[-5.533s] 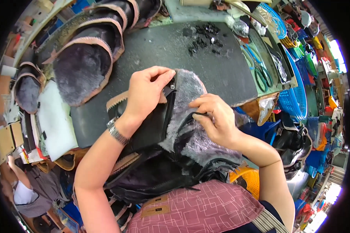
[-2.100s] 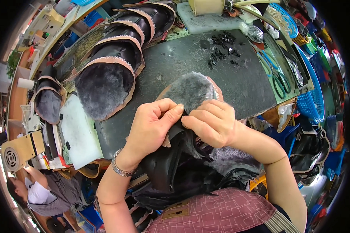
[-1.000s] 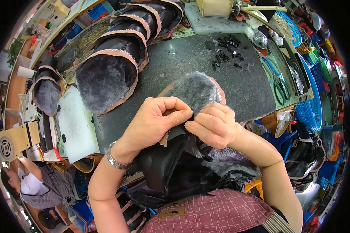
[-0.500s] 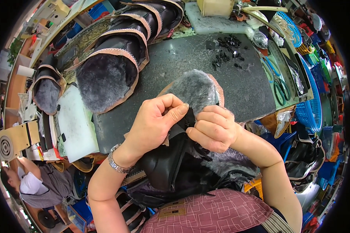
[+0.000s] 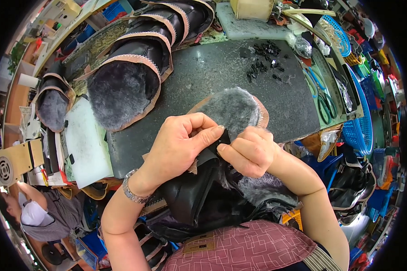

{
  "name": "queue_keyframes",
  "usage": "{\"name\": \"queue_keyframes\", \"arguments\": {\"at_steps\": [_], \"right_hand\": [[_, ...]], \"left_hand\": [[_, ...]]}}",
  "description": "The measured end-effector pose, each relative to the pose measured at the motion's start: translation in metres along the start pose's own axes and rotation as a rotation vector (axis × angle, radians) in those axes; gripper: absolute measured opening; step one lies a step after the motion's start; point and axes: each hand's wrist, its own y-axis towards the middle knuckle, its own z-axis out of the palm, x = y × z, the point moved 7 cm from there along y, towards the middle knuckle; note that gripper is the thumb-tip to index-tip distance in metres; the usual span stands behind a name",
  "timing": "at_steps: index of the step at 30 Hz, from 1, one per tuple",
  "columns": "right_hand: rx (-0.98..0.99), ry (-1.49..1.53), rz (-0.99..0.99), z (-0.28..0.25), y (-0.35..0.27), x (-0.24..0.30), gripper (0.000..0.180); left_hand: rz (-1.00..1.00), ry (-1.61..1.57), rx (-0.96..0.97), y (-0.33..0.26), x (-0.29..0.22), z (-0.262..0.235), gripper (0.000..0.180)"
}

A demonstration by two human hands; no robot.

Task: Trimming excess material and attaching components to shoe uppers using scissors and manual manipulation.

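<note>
A black leather boot upper [image 5: 183,192] with grey fur lining lies bunched in front of me, against my apron. Its black zipper [image 5: 208,180] runs up the leather toward my hands. Between thumb and forefinger, my left hand [image 5: 181,140] pinches the upper end of the zipper tape. My right hand [image 5: 251,151] is closed beside it, fingers curled and thumb side against the tape; what it grips is hidden by the fingers. Just beyond both hands, a grey fur-lined piece [image 5: 233,108] with a tan stitched edge rests on the dark work mat.
Small black zipper sliders [image 5: 269,58] lie scattered on the dark mat [image 5: 212,63]. A row of nested fur-lined boot uppers [image 5: 126,90] stretches along the left. Green-handled scissors [image 5: 325,104] sit at the right edge. Another person [image 5: 45,212] sits at far left near a machine.
My right hand has turned slightly, and its fingers are curled tighter near the zipper. The left pinch has shifted a little to the right. The fur-lined piece appears slightly lower and farther right.
</note>
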Motion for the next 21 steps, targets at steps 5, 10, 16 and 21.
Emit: {"name": "queue_keyframes", "arguments": {"at_steps": [5, 10, 16, 21], "right_hand": [[-0.027, -0.006, -0.060, -0.004, 0.005, 0.003, 0.038], [-0.012, -0.069, -0.093, -0.002, 0.007, 0.008, 0.036], [-0.004, -0.071, -0.074, -0.001, 0.010, 0.007, 0.039], [-0.001, -0.088, -0.063, -0.001, 0.010, 0.006, 0.040]], "left_hand": [[0.151, 0.042, -0.072, 0.000, -0.009, 0.000, 0.017], [-0.035, -0.034, 0.001, -0.002, -0.002, -0.002, 0.017], [0.198, -0.064, -0.063, 0.002, -0.001, -0.007, 0.017], [-0.066, -0.064, -0.026, -0.003, 0.004, -0.009, 0.013]]}}
